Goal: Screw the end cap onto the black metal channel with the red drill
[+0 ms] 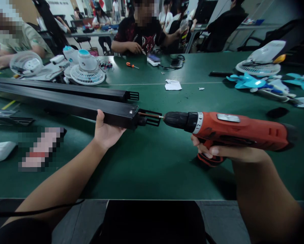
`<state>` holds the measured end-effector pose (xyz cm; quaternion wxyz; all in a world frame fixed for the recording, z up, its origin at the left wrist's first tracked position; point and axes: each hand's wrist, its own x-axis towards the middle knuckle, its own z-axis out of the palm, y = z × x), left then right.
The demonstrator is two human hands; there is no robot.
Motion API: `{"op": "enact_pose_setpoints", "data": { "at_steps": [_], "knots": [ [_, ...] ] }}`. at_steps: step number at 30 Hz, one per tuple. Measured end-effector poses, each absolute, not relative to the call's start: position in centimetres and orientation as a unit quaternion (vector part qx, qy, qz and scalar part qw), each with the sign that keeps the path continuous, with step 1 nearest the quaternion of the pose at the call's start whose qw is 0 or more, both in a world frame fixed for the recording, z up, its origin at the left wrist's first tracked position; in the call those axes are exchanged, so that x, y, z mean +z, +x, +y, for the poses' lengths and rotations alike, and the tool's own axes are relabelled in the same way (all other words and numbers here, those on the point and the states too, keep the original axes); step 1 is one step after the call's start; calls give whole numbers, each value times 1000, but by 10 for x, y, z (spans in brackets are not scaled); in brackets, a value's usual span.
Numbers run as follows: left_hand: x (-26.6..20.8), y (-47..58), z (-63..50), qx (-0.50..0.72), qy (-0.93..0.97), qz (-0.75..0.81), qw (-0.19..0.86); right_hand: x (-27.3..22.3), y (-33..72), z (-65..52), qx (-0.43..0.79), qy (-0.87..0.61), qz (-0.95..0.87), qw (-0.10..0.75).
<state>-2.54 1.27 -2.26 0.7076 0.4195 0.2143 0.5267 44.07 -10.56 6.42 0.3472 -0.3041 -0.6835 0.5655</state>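
My left hand (107,134) is wrapped around a long black rectangular bar (91,105) near its right end, thumb on the front face. A slotted black bracket (154,118) sticks out of that end. In my right hand (208,149) is an orange-red cordless drill (243,130), gripped by its handle and lying level. The drill's black chuck (176,119) faces left, and its long thin bit (152,115) reaches along the bracket to the bar's end. Whether the tip sits in a screw cannot be made out. Behind lies a second black bar (111,93) with a similar bracket.
White fan parts (87,67) stand at the back left; blue fan blades (251,81) lie at the right. A screwdriver (132,65) and white paper (173,85) are further back. A blurred-out flat object (41,149) lies left. A person (142,34) sits across the table.
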Motion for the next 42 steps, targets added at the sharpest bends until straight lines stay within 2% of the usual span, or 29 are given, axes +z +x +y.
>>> {"op": "enact_pose_setpoints", "data": {
  "at_steps": [42],
  "knots": [
    [-17, -18, 7, 526, 420, 203, 711, 67, 440, -105, 552, -329, -684, 346]
  ]
}}
